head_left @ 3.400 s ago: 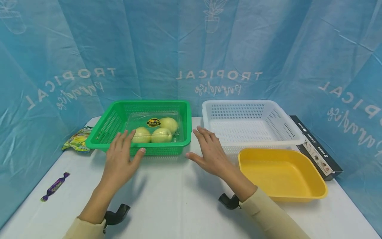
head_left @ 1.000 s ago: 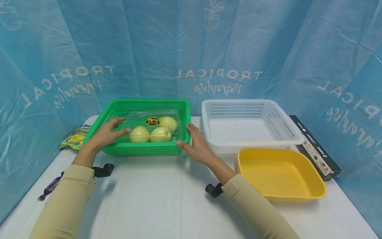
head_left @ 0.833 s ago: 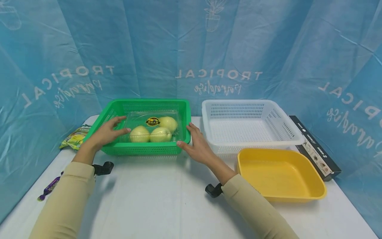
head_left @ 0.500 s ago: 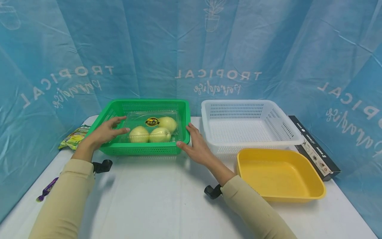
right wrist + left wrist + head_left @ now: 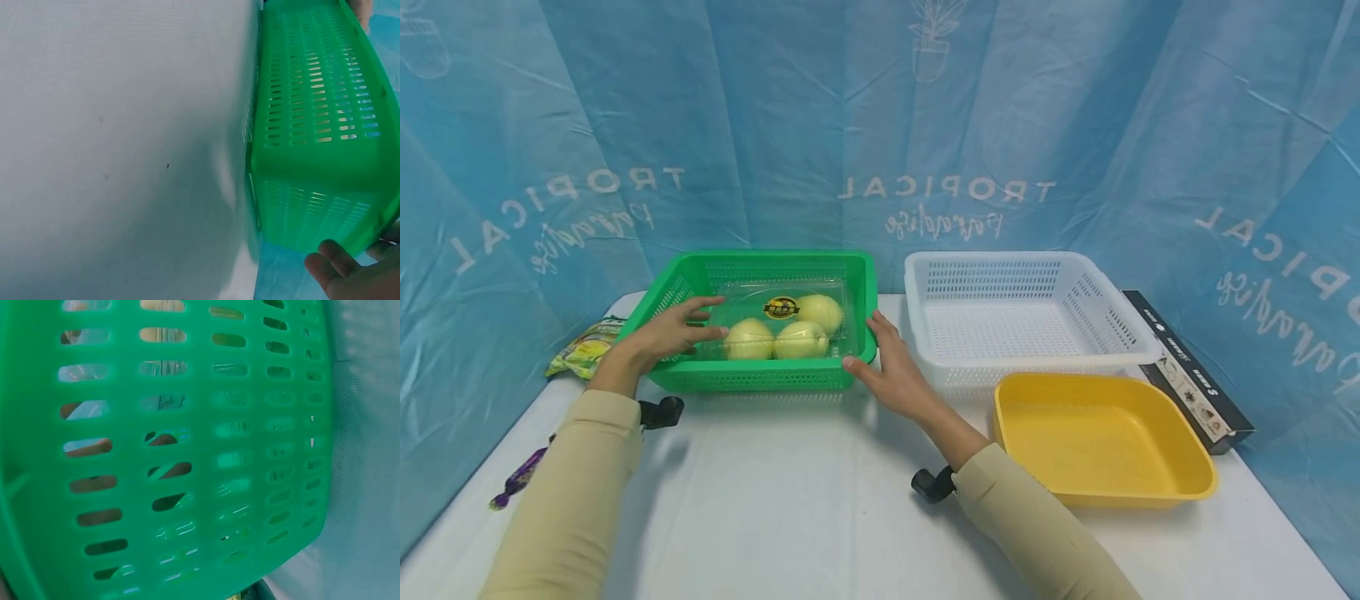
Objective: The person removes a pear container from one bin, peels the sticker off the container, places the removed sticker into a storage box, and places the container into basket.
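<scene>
A green slotted basket (image 5: 748,381) stands at the back left, holding a clear plastic box (image 5: 741,292) with a black-and-gold label. Three pale yellow-green, apple-like fruits (image 5: 801,340) show through the box. My left hand (image 5: 673,332) reaches over the basket's left front, fingers and thumb spread beside the box's left end; whether they touch it I cannot tell. Basket wall fills most of the left wrist view, hiding most of that hand. At the basket's right end, my right hand (image 5: 891,367) has its fingers extended along the outside and its thumb at the front corner.
A white slotted basket (image 5: 1037,361) stands right of the green one. In front of it is a yellow tray (image 5: 1101,500), with a long black box (image 5: 1195,375) beyond. At far left lie a yellow-green packet (image 5: 580,350) and a purple-wrapped candy (image 5: 520,479), partly behind my sleeve.
From above the table, my left hand has moved left and over the green basket; my right hand has come to its right end. Lately the left fingers have shifted slightly rightward.
</scene>
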`<state>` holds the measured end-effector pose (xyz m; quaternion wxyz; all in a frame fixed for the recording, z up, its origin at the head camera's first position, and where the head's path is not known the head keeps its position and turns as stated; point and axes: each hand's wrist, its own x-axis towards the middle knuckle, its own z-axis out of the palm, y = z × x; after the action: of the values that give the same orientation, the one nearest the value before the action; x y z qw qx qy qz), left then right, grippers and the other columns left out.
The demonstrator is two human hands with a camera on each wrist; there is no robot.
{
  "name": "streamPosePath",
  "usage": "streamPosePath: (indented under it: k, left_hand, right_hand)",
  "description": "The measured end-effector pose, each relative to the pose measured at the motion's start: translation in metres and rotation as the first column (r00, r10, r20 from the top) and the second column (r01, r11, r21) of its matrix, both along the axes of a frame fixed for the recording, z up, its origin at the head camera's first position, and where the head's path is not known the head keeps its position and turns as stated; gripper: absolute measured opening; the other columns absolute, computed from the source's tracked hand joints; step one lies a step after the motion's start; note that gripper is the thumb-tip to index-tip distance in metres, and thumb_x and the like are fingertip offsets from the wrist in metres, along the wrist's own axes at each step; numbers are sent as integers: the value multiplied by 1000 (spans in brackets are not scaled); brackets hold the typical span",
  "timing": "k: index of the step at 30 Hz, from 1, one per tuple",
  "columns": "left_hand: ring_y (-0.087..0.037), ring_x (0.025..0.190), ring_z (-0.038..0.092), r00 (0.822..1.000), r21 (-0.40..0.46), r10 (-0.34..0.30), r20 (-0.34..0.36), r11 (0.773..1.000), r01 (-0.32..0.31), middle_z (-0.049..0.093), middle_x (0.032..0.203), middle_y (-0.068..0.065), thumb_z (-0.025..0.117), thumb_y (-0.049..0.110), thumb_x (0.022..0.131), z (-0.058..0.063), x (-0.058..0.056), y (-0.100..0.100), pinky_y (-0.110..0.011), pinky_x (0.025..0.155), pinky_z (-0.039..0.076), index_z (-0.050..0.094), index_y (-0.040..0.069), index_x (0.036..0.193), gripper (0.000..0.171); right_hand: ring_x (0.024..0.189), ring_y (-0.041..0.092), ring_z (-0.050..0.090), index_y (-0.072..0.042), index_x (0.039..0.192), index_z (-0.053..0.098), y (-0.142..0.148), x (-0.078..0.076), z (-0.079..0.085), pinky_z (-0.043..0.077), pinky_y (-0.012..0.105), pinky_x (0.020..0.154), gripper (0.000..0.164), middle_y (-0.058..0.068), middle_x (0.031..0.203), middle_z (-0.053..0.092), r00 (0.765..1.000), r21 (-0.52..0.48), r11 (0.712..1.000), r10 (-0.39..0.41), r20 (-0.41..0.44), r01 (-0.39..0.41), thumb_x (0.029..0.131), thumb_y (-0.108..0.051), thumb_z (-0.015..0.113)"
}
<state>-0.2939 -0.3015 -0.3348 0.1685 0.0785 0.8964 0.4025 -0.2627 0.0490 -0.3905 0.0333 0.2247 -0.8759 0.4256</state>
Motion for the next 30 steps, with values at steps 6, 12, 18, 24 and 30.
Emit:
streamPosePath:
  k: [6, 12, 18, 24, 30]
  left_hand:
    - [-54, 137, 14, 1000, 0, -5, 14, 1000, 5, 6, 152, -34, 56, 38, 94, -2, -3, 2, -64, 101, 35, 2, 20, 153, 83]
    - [-55, 137, 12, 1000, 0, -8, 28, 1000, 8, 3, 153, -34, 56, 46, 91, -4, -7, 5, -64, 100, 36, 0, 23, 153, 87]
    - [-54, 138, 11, 999, -16, -8, 37, 1000, 9, 1, 153, -34, 55, 47, 92, -6, -9, 6, -66, 100, 35, -2, 24, 153, 86]
    - [-54, 137, 13, 1000, -14, -2, 31, 1000, 2, 4, 152, -34, 55, 47, 92, -7, -9, 7, -66, 99, 35, -2, 24, 153, 86]
    - [-54, 135, 19, 1000, -9, 13, -3, 1000, -13, 9, 150, -36, 56, 47, 91, -7, -8, 6, -62, 97, 38, 1, 23, 153, 86]
  right_hand:
    - [146, 31, 14, -7, 151, 18, 1, 1, 0, 20, 56, 115, 77, 7, 160, 9, 1000, -7, 1000, 10, -2, -10, 93, -45, 53]
    - [146, 29, 15, -8, 151, 18, 1, 2, -2, 22, 54, 115, 77, 5, 160, 9, 1000, -5, 1000, 2, -9, -2, 93, -47, 53]
    - [146, 31, 15, -8, 150, 19, 1, 2, -3, 22, 56, 114, 78, 5, 160, 9, 1000, -15, 1000, -7, -23, 6, 93, -47, 53]
    - [146, 31, 15, -8, 150, 20, 0, 2, -4, 21, 56, 114, 76, 6, 160, 10, 1000, -9, 1000, -8, -22, 8, 93, -46, 53]
    - [146, 32, 16, -7, 150, 20, -1, 1, -2, 21, 57, 114, 76, 7, 160, 10, 1000, 1, 1000, -8, -26, 8, 93, -45, 53]
